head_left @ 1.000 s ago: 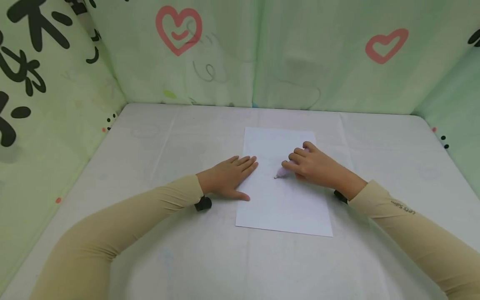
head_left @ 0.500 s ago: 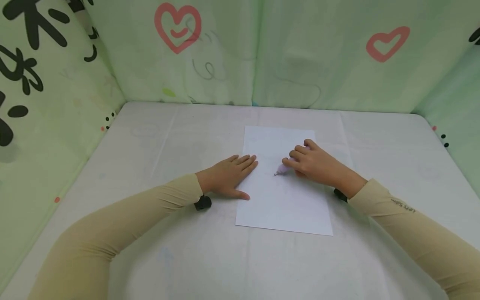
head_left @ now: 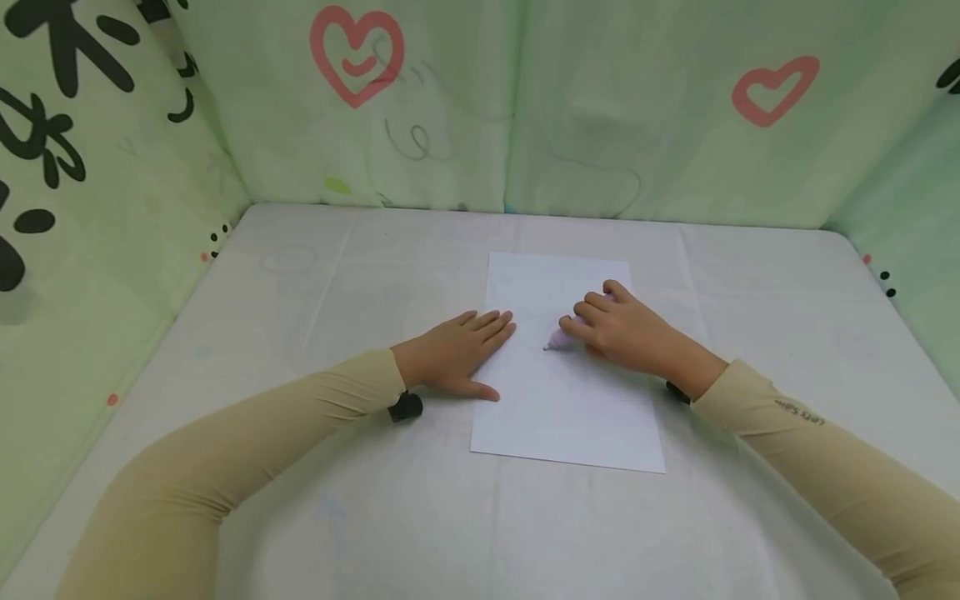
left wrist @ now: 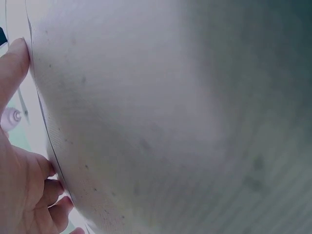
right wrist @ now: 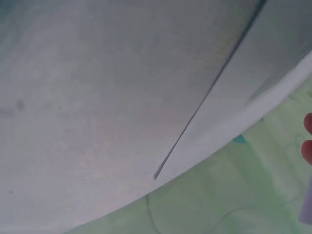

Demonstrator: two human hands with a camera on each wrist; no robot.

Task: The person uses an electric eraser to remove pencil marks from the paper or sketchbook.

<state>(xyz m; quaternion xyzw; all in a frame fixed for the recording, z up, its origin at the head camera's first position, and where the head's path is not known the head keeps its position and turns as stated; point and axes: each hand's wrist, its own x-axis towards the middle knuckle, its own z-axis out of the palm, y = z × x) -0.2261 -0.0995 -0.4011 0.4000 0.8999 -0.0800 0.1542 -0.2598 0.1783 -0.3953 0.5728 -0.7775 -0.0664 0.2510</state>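
A sheet of white paper [head_left: 562,425] lies flat on the table, longer side running away from me. My left hand [head_left: 459,354] rests flat on its left edge, fingers straight and thumb spread. My right hand [head_left: 628,333] grips a lavender pen [head_left: 559,339] with a tapered nozzle and narrow tip, tilted down to the left over the paper's middle. Whether the tip touches the sheet is hard to tell. In the left wrist view the pen's nozzle [left wrist: 10,118] shows past the left hand. The right wrist view catches only the pen's rear end [right wrist: 306,207] and two fingertips [right wrist: 307,152].
A white cloth with creases covers the table [head_left: 360,517]. Green printed curtains [head_left: 465,150] with hearts and black characters enclose it at the back and both sides. A small black wrist device [head_left: 406,407] sits under the left wrist, and another [head_left: 677,392] under the right.
The right hand and pen have shifted slightly, the tip first going a little away from me, then a little left. The left hand and paper stay put.
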